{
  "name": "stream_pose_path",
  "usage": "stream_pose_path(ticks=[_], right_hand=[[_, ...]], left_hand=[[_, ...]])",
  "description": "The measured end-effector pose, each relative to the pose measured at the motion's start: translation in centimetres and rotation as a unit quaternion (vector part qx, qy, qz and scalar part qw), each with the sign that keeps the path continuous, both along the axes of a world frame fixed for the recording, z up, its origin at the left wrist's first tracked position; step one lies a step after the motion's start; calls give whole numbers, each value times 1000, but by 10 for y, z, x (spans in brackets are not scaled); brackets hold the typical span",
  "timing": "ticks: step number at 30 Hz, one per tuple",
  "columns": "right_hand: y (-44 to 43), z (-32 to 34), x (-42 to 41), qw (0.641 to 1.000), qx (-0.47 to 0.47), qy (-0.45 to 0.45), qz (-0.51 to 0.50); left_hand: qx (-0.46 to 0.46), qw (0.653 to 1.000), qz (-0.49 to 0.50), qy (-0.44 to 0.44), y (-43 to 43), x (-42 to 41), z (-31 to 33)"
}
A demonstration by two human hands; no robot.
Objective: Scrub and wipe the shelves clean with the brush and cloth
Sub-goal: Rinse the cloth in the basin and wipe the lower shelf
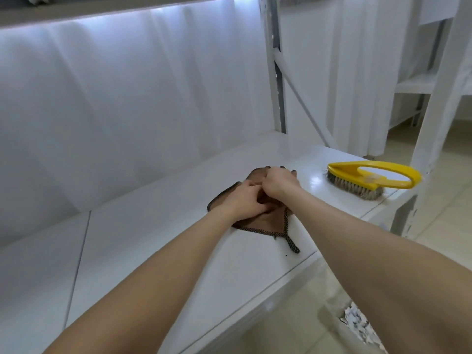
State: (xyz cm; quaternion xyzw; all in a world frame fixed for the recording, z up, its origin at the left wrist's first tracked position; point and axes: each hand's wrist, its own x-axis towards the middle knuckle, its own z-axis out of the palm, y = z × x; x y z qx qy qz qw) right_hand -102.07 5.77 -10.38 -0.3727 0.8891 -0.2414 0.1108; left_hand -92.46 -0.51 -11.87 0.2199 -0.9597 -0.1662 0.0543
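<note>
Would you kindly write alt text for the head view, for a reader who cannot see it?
The left hand and right hand grip a brown cloth on a white shelf. A yellow brush lies bristles down to their right, untouched.

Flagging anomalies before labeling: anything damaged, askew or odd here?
Two things. A ragged, flaky white-grey patch low right, beside the shelf's front frame, looks like chipped paint or debris; cannot tell which. The yellow brush lies at the shelf's right end, its handle seemingly past the edge. The bunched cloth looks normal for wiping.
</note>
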Motion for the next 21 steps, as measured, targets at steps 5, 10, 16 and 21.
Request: stream_pose_path(ticks=[5,10,16,21], right_hand=[[-11,13,16,997,41,54,23],[-33,-19,30,985,80,51,148],[-57,-31,-7,976,112,74,173],[-80,-34,-79,988,131,59,57]], left_hand=[[-45,995,90,-23,-21,6,10],[-41,974,216,-54,-62,24,3],[-42,959,270,-72,-90,20,-5],[-49,939,314,-130,-118,27,-7]])
